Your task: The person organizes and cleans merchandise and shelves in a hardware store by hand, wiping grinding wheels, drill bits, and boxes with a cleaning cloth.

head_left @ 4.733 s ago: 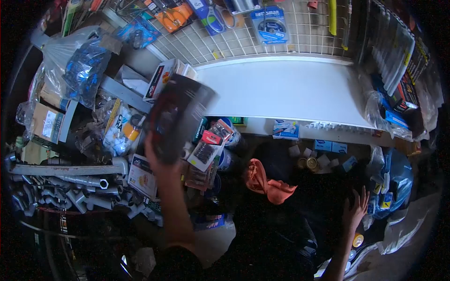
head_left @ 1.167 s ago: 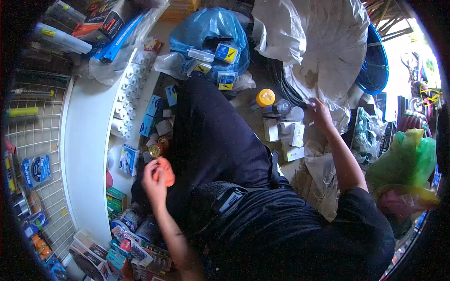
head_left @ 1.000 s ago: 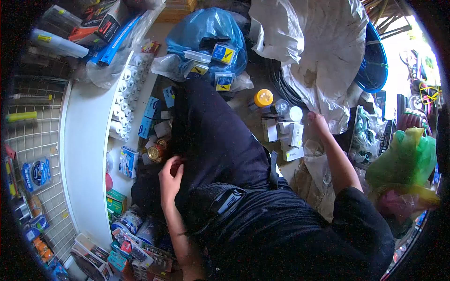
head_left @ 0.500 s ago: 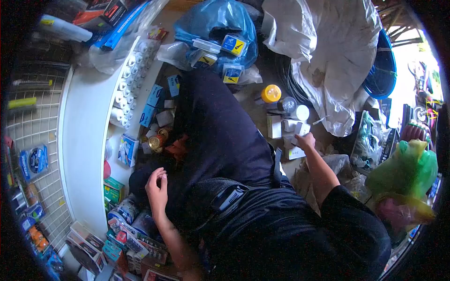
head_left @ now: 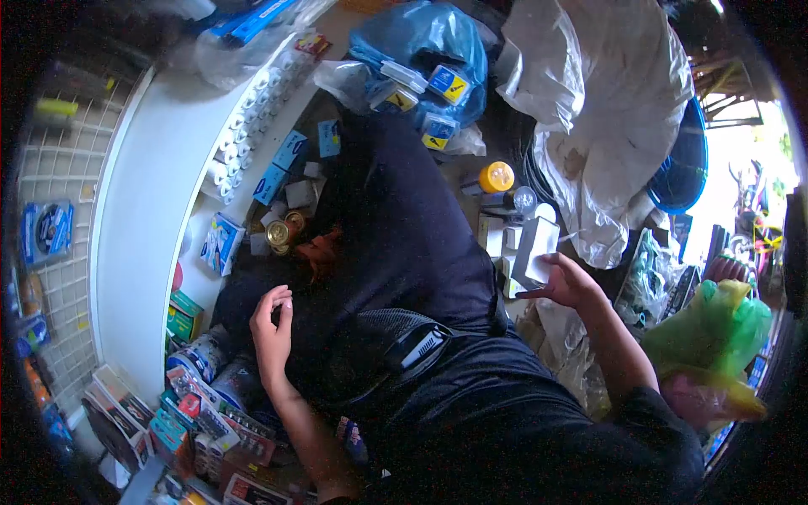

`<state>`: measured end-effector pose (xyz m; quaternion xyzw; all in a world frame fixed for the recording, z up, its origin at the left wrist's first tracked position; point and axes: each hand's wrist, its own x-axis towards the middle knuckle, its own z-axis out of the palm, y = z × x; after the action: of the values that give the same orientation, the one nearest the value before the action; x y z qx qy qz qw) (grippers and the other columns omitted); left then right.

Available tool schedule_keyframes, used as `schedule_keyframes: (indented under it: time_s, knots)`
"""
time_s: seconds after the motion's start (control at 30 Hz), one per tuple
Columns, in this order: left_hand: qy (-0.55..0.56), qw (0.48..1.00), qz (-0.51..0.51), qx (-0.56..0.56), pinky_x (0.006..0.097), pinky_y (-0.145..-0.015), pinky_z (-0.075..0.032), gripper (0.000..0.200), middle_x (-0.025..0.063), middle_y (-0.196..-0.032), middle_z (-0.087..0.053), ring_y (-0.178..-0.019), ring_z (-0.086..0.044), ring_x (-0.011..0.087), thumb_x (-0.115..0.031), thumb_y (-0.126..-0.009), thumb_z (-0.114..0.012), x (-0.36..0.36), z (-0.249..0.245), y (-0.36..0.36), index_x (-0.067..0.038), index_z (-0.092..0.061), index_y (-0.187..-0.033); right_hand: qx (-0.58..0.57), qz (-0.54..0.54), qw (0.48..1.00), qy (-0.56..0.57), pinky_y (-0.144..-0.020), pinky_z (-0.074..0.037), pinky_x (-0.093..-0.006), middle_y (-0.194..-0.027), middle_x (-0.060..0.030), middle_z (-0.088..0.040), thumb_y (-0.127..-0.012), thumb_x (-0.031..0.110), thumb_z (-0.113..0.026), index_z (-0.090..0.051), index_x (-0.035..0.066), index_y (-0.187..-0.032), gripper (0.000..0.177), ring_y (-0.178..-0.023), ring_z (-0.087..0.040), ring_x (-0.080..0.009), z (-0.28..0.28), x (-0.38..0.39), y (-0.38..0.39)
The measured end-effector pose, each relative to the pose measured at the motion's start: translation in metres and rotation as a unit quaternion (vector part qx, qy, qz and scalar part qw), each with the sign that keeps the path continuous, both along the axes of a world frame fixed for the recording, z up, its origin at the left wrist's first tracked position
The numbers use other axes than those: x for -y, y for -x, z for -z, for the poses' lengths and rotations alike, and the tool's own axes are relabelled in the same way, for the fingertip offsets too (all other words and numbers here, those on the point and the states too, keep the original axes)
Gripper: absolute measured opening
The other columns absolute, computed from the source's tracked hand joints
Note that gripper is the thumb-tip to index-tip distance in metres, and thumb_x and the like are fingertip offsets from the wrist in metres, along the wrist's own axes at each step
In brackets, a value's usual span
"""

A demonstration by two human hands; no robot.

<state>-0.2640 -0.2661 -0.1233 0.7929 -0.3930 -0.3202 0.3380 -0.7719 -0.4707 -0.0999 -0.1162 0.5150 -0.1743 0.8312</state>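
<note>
My right hand [head_left: 572, 282] grips a long white cardboard box [head_left: 536, 252] and holds it raised and tilted, thumb on the near side. Behind it stand smaller white boxes [head_left: 490, 234], a yellow-lidded jar [head_left: 497, 177] and a clear round container [head_left: 523, 199]. Nothing is in my left hand [head_left: 272, 328]; its fingers are loosely curled with the thumb apart, over my dark trouser leg. Near that hand, two gold-topped cans [head_left: 279, 233] lie by the shelf among small boxes.
A white shelf [head_left: 143, 194] with rolled white tubes [head_left: 252, 114] runs along the left. Packaged goods [head_left: 202, 412] crowd the lower left. A blue plastic bag [head_left: 421, 34] with small boxes is ahead; a large whitish sheet [head_left: 623, 109] and a green bag [head_left: 715, 324] are at right.
My right hand has lifted the white box from among the other boxes, towards me. My left hand stays much the same. The view has shifted slightly.
</note>
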Motion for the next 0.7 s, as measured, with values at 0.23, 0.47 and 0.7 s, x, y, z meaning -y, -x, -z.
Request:
schedule_keyframes:
  time_s: [0.23, 0.47, 0.7]
  knots:
    - [0.018, 0.934, -0.214, 0.287, 0.0518, -0.106, -0.042, 0.034, 0.0220, -0.129, -0.060, -0.125, -0.054, 0.0405, -0.017, -0.093, -0.069, -0.055, 0.037, -0.045, -0.006, -0.063, -0.125, -0.132, -0.296, 0.873, 0.365, -0.102, -0.054, -0.0501, -0.128, -0.0114, -0.064, -0.078, 0.016, -0.086, -0.052, 0.001, -0.138, 0.071, -0.119, -0.063, -0.0246, -0.066, 0.073, -0.119]
    - [-0.161, 0.885, -0.396, 0.185, 0.0615, -0.108, -0.038, 0.064, 0.0299, -0.151, -0.038, -0.134, -0.043, 0.0508, -0.047, -0.093, -0.063, -0.042, 0.045, -0.041, -0.014, -0.048, -0.146, -0.016, -0.458, 0.681, 0.571, -0.098, -0.055, -0.0399, -0.127, -0.0163, -0.067, -0.077, 0.007, -0.083, -0.052, -0.001, -0.139, 0.070, -0.118, -0.065, -0.0243, -0.128, 0.067, -0.375]
    - [-0.127, 0.861, -0.422, 0.255, 0.0638, -0.102, -0.040, 0.064, 0.0282, -0.144, -0.044, -0.130, -0.046, 0.0485, -0.048, -0.089, -0.066, -0.044, 0.076, -0.046, -0.015, -0.051, -0.142, 0.123, -0.484, 0.361, 0.788, -0.088, -0.055, -0.0439, -0.107, -0.0215, -0.069, -0.073, 0.014, -0.085, -0.062, -0.001, -0.110, 0.046, -0.098, -0.069, -0.0397, -0.108, -0.029, -0.639]
